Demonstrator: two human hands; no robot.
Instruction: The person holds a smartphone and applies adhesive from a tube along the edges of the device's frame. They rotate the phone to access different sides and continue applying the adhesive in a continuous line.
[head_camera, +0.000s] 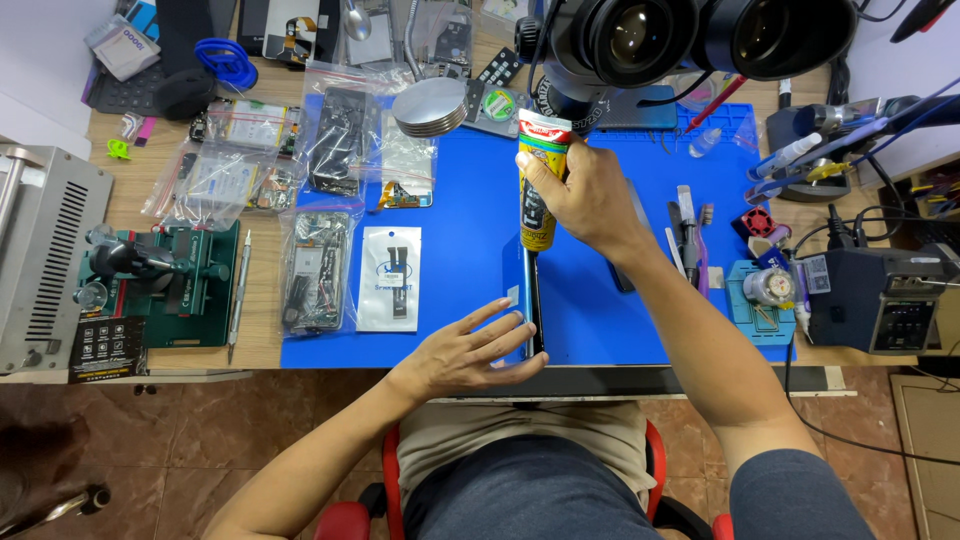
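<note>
Right hand (585, 195) grips the soft glue tube (538, 190) upright, nozzle on the phone (530, 305) edge. Left hand (470, 350), fingers spread, steadies the thin, fragile, slippery phone on its side on the blue mat (470, 250).

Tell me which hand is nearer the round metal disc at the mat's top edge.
Right. The right hand, gripping the glue tube, is just below-right of the metal disc. The left hand steadies the phone, much farther down.

A mat (470, 250) lies on the counter (262, 330); on it a phone (530, 305) stands on edge at the near side, a tube (538, 180) upright at its far end, bagged parts (318, 268) left, tools (688, 235) right, a microscope (680, 40) far
</note>
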